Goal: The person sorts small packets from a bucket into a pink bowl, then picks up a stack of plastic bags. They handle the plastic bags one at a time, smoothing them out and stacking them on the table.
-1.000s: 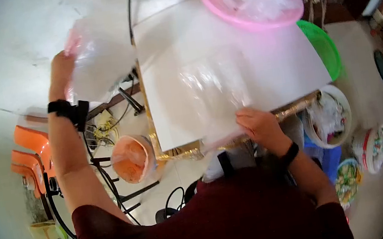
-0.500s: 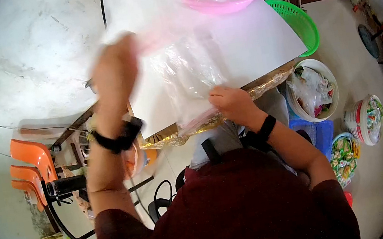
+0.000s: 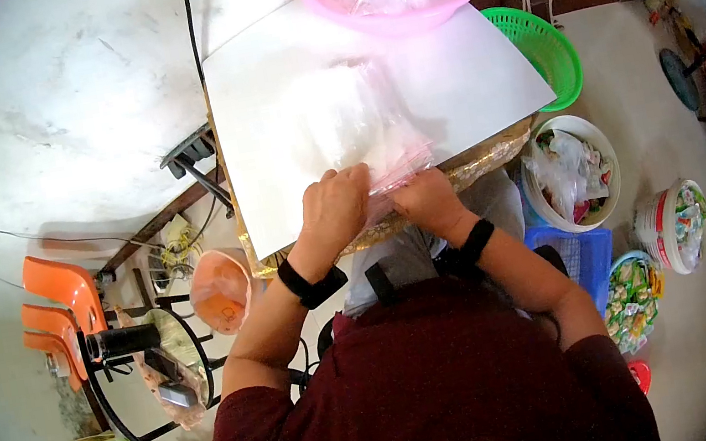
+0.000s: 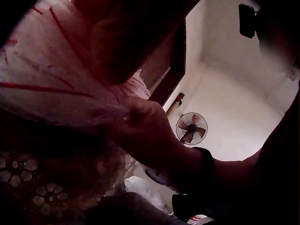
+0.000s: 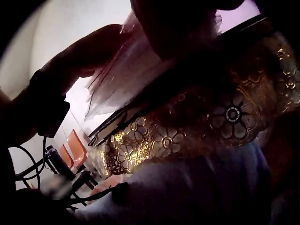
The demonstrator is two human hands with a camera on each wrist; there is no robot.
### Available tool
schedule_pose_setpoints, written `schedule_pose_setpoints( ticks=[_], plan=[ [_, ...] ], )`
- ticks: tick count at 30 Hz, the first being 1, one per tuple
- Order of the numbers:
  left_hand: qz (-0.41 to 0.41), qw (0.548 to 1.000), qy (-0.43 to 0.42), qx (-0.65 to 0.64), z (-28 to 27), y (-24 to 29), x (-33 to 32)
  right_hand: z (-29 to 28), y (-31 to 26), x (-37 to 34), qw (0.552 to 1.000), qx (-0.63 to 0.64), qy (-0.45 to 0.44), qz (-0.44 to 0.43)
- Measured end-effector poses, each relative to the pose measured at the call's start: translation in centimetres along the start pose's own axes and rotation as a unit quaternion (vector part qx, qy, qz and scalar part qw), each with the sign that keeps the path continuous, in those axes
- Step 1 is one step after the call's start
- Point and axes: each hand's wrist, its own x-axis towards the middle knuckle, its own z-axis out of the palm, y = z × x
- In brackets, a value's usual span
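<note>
A stack of clear plastic bags (image 3: 370, 121) with thin red lines along the near edge lies on a white board (image 3: 262, 170). My left hand (image 3: 335, 209) grips the near left part of that edge, fingers bent over it. Close beside it, my right hand (image 3: 428, 201) pinches the near right corner. In the left wrist view, red stripes cross the pale plastic (image 4: 42, 75), which runs into the right hand's fingers. The right wrist view has the layered bag edges (image 5: 117, 89) fanned between both hands, just above the table edge. Shadow hides most fingertips there.
A pink basin (image 3: 405, 23) piled with clear plastic stands at the board's far side. Beyond the right edge are a green basket (image 3: 563, 62) and a white bucket (image 3: 611, 189). An orange bucket (image 3: 224, 292) stands at lower left. Gold flowered cloth (image 5: 164, 140) covers the table edge.
My left hand has swung from the far left, carrying pinkish clear plastic, over the board and down beside the right hand. The right hand stays at the bags' near edge.
</note>
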Motion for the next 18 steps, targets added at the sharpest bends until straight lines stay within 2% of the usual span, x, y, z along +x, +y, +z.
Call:
schedule_pose_setpoints(
  ticks=[2,4,8,11,13,14,15,16,17,18],
  plan=[
    [-0.005,0.998,-0.039,-0.043,-0.5,0.5,-0.4,-0.3,0.0,0.2,1.000,0.007,0.024,0.001],
    [0.005,0.997,0.001,-0.076,-0.2,0.7,-0.9,-0.3,0.1,0.4,0.997,0.037,0.065,0.003],
    [0.007,0.992,0.120,-0.035,3.4,0.6,-0.8,-0.6,0.2,0.9,0.995,0.079,-0.003,0.059],
    [-0.053,0.998,0.006,-0.039,2.3,-0.3,-0.1,-1.3,-0.2,1.9,0.987,0.122,-0.035,0.099],
    [-0.091,0.988,-0.041,-0.116,0.3,-1.9,0.6,-3.1,-0.6,3.0,0.976,0.195,-0.038,0.095],
    [-0.109,0.980,-0.064,-0.155,-0.6,-3.1,1.2,-4.0,-0.7,3.1,0.985,0.161,0.010,0.065],
    [-0.071,0.978,0.007,-0.195,-0.3,-5.5,1.7,-4.1,0.0,3.2,0.983,0.157,0.050,0.082],
    [-0.051,0.971,0.028,-0.233,-1.7,-7.4,2.5,-4.2,0.7,3.3,0.979,0.154,0.089,0.100],
    [0.010,0.976,0.036,-0.215,-2.9,-9.8,3.5,-4.2,1.5,3.2,0.973,0.151,0.127,0.119],
    [-0.073,0.958,-0.022,-0.275,-7.6,-9.7,3.5,-4.1,2.4,3.1,0.972,0.139,0.118,0.146]
  ],
)
